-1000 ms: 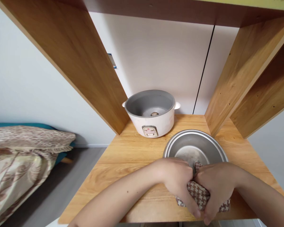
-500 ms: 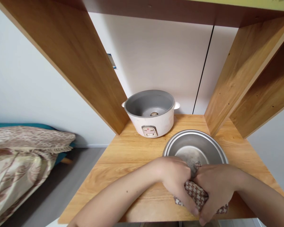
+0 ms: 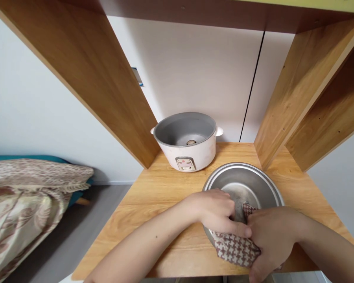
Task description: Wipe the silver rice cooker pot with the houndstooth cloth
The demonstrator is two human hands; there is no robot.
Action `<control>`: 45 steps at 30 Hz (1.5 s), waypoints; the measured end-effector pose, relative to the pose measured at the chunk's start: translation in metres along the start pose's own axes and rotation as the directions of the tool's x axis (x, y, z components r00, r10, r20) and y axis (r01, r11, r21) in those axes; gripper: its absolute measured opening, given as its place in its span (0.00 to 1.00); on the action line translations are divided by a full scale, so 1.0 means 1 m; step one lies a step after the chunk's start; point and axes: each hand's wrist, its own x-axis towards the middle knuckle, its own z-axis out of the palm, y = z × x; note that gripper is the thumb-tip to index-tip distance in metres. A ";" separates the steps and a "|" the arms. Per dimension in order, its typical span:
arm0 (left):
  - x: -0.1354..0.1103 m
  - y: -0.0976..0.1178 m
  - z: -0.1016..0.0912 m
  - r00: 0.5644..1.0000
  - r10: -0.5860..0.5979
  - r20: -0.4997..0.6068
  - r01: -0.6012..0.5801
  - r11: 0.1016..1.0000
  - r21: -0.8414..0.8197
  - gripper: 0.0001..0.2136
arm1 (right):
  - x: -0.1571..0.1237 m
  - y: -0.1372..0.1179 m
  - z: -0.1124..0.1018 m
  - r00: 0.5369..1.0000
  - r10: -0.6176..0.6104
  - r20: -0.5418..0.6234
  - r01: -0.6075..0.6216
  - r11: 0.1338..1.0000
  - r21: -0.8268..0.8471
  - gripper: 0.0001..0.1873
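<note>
A round grey metal inner pot (image 3: 261,188) of a rice cooker sits near the table's front edge. My left hand (image 3: 218,212) is closed over its near left rim, fingers curled inside and partly hidden, thumb stretched across a brown-and-white houndstooth cloth (image 3: 236,249). This cloth drapes over the near rim, one end showing inside the pot. Gripping the cloth at the near right rim is my right hand (image 3: 275,234), its fingertips hidden inside the pot. Behind stands the white rice cooker body (image 3: 194,157), lidless, with its grey interior showing.
The wooden table (image 3: 153,196) has upright boards, a left one (image 3: 112,86) and a right one (image 3: 286,98), with a shelf (image 3: 194,15) overhead. A white wall panel closes the back. At far left, a patterned blanket (image 3: 32,204) lies on a bed.
My left thumb has lifted up and right, away from the cloth's lower part, and more of the cloth shows. My right hand stays near the same rim spot. The view shifted slightly.
</note>
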 end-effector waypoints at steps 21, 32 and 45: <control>-0.001 0.023 0.012 0.999 -0.024 -0.031 0.025 0.999 0.039 0.33 | 0.003 -0.004 0.004 0.995 0.046 -0.091 -0.043 0.999 0.030 0.27; 0.001 0.022 0.003 0.990 -0.094 0.109 0.100 0.994 -0.049 0.30 | 0.005 0.000 0.008 0.969 0.015 -0.246 -0.019 1.000 -0.014 0.32; 0.004 0.020 0.005 0.987 -0.094 0.129 0.104 0.992 -0.072 0.32 | 0.003 -0.004 0.000 0.992 0.045 -0.119 -0.039 0.998 0.050 0.27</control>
